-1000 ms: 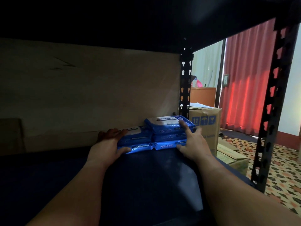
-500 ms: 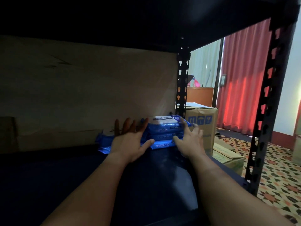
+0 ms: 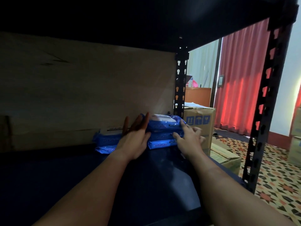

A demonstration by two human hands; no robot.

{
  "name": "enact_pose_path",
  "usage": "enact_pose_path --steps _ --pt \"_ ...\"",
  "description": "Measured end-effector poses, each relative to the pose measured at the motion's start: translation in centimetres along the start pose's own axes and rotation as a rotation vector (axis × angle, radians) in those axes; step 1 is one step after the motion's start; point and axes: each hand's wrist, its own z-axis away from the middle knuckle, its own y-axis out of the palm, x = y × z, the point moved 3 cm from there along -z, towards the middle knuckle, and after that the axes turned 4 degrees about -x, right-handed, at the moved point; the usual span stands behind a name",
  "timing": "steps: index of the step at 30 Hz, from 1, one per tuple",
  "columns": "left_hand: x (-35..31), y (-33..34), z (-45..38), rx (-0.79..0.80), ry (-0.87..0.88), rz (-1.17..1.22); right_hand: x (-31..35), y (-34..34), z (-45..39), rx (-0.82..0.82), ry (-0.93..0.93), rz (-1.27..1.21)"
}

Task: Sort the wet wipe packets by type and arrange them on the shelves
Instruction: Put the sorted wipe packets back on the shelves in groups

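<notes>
Left hand [image 3: 136, 141] has shifted off the shorter left stack [image 3: 106, 140] and now stands edge-on in the gap between the two piles, fingers straight and together, flat against the left side of the taller right stack [image 3: 164, 130]. Right hand [image 3: 189, 138] stays on that stack's right end, fingers spread and only lightly bent, tips touching the packets, not gripping. So the three-high blue pile is being squared between two flat hands, not lifted. Both piles sit at the back of the dark shelf [image 3: 146, 176], near the rear right upright [image 3: 180, 88]; left pile looks two high, just beside the other. Same blue wrap on all, so sorting here looks done; remaining work is probably alignment. Cardboard box [image 3: 201, 121] sits beyond the frame.
</notes>
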Motion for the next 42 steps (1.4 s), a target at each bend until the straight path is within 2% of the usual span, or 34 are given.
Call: enact_pose_path --steps 5,7,11,13,17,19,21,23,24,26,29,35,42 --pt "1.4 -2.1 0.3 -0.272 -0.073 0.156 1.3 0.2 1.2 0.081 -0.173 -0.065" --pt "2.3 -2.7 0.9 -0.312 -0.127 0.149 1.9 0.6 1.5 0.136 -0.245 -0.018" --pt "3.9 -3.2 2.3 -0.207 -0.2 0.055 2.6 1.2 1.4 0.194 -0.321 0.091" --pt "4.2 -3.4 2.7 -0.133 -0.235 0.014 2.5 1.4 1.4 0.212 -0.333 0.104" --pt "4.6 -3.9 3.0 -0.084 -0.342 -0.009 2.4 1.0 1.5 0.228 -0.364 0.087" --pt "5.4 -4.0 3.1 -0.13 -0.455 0.021 1.7 0.4 1.0 0.189 -0.27 -0.002" --pt "6.7 -4.5 3.6 -0.203 -0.675 0.118 0.5 -0.1 0.3 0.118 -0.089 -0.075" --pt "7.6 -4.5 4.3 -0.231 -0.869 0.387 -0.7 -0.1 -0.2 0.097 0.092 -0.154" --pt "7.7 -4.4 4.5 -0.214 -0.904 0.523 -1.1 0.0 -0.3 0.112 0.146 -0.201" --pt "8.1 -3.9 4.8 -0.179 -0.922 0.699 -1.1 0.2 -0.3 0.186 0.161 -0.238" --pt "8.5 -3.2 5.0 -0.168 -0.925 0.783 -0.9 0.3 -0.3 0.226 0.14 -0.21" --pt "7.1 -3.0 4.9 -0.074 -0.833 0.764 -1.2 0.3 -0.4 0.18 0.158 -0.212" --pt "6.7 -3.1 4.7 -0.068 -0.8 0.764 -1.3 0.5 -0.6 0.173 0.167 -0.164"
